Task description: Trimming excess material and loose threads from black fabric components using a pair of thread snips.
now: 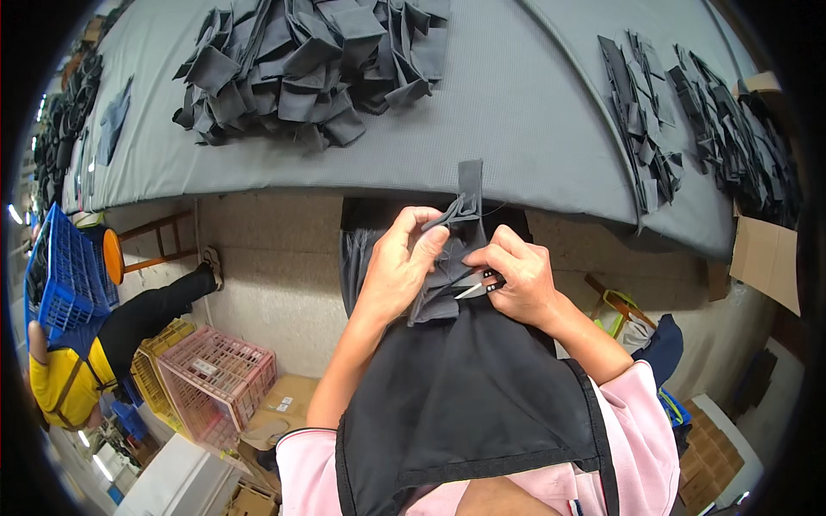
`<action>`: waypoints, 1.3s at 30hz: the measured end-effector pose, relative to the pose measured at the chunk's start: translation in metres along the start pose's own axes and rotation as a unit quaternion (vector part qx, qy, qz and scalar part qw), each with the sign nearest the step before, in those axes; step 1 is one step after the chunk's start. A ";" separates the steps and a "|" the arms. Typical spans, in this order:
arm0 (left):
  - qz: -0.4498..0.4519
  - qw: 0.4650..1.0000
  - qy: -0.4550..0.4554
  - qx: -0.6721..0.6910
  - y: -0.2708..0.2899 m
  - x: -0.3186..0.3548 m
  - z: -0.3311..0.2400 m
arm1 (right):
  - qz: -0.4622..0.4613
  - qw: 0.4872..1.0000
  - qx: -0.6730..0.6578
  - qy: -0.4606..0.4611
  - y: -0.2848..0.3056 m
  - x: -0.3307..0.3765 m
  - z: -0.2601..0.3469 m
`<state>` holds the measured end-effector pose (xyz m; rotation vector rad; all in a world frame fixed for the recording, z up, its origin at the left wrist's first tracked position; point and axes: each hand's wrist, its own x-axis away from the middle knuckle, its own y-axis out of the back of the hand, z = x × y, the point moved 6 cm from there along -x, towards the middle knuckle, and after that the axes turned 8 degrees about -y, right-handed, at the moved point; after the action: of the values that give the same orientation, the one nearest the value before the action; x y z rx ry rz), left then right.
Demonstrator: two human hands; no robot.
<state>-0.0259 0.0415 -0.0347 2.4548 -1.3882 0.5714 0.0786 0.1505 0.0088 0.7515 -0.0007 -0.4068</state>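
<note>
Fabric strips pinched between left fingers; scissors gripped in right fingers

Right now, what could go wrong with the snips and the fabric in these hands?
The snips in the right hand have their blades against or very near the grey fabric, so they could nick it.

The left hand holds that fabric over the lap, above the black apron, so a slipped piece might drop there or to the floor.
</note>
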 end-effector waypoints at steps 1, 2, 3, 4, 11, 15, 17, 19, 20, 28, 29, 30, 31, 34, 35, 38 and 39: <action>-0.013 0.995 -0.059 0.075 -0.002 0.001 -0.009 | -0.038 0.999 0.007 0.031 0.003 -0.002 0.002; -0.026 0.981 -0.117 0.150 0.000 0.001 -0.016 | -0.075 0.995 0.014 0.062 0.005 -0.004 0.004; -0.026 0.981 -0.115 0.153 -0.004 0.003 -0.019 | -0.072 0.996 0.015 0.060 0.010 -0.005 0.003; -0.051 0.979 -0.106 0.168 -0.004 0.006 -0.020 | -0.076 0.994 0.000 0.073 0.017 -0.005 0.003; -0.001 0.959 0.016 0.284 -0.020 0.010 0.000 | -0.082 0.990 -0.114 0.005 0.010 -0.016 -0.025; -0.051 0.941 -0.026 0.332 -0.023 0.010 -0.001 | 0.031 0.939 -0.305 -0.157 -0.014 -0.015 -0.044; -0.113 0.945 -0.057 0.303 -0.019 0.013 -0.001 | 0.070 0.914 -0.338 -0.214 -0.004 -0.015 -0.034; -0.126 0.948 -0.076 0.284 -0.018 0.009 0.001 | 0.100 0.885 -0.362 -0.274 0.000 -0.012 -0.027; -0.136 0.959 -0.101 0.225 -0.016 0.008 -0.001 | 0.091 0.914 -0.305 -0.252 0.001 -0.014 -0.020; -0.165 0.971 -0.161 0.059 -0.021 0.004 -0.009 | 0.068 0.939 -0.221 -0.255 -0.020 -0.026 -0.022; -0.169 0.971 -0.168 0.033 -0.020 0.002 -0.010 | 0.066 0.939 -0.221 -0.255 -0.020 -0.029 -0.024; -0.174 0.970 -0.168 0.033 -0.018 0.001 -0.008 | 0.100 0.908 -0.270 -0.305 -0.027 -0.027 -0.031; -0.173 0.970 -0.168 0.033 -0.018 -0.001 -0.009 | 0.133 0.871 -0.318 -0.351 -0.033 -0.025 -0.035; -0.195 0.964 -0.144 0.109 -0.009 -0.005 -0.007 | 0.140 0.764 -0.515 -0.363 -0.026 -0.024 -0.028; -0.201 0.963 -0.148 0.106 -0.006 -0.006 -0.007 | 0.148 0.701 -0.593 -0.367 -0.025 -0.024 -0.022; -0.251 0.950 -0.185 -0.032 0.009 0.003 -0.008 | 0.092 0.824 -0.464 -0.310 -0.015 -0.031 -0.005; -0.253 0.954 -0.158 -0.017 0.008 0.005 -0.017 | 0.074 0.881 -0.357 -0.302 -0.017 -0.034 -0.006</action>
<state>-0.0339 0.0402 -0.0173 2.8054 -0.7802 0.0379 0.0427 0.1559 -0.0020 -0.1286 -0.4716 -0.4402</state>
